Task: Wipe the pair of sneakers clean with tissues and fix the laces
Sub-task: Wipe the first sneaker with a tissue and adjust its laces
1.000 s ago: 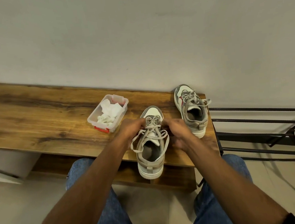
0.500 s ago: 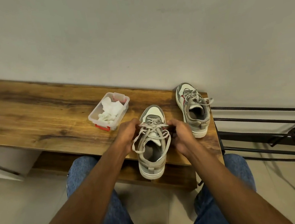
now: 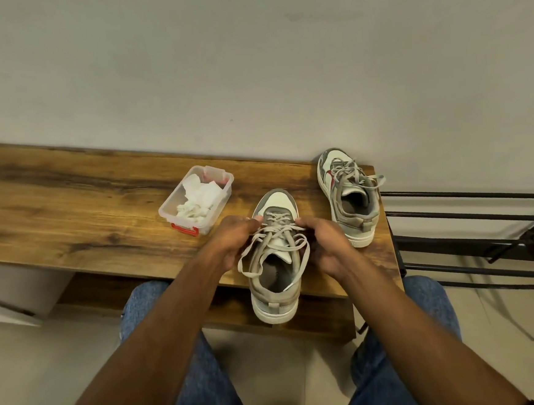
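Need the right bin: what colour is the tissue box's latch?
Red, on the clear tissue box; its latch shows best in the head view.

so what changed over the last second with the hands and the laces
Both hands, left hand and right hand, slid slightly toward the toe of the near grey-and-white sneaker, keeping their grip on its beige laces. The far sneaker, clear plastic tissue box and wooden bench stayed put.

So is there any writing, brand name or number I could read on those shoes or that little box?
None can be read. The near grey-and-white sneaker, the far grey-and-white sneaker with red trim and the clear plastic box with red clips holding white tissues show no legible words, logos or numbers.
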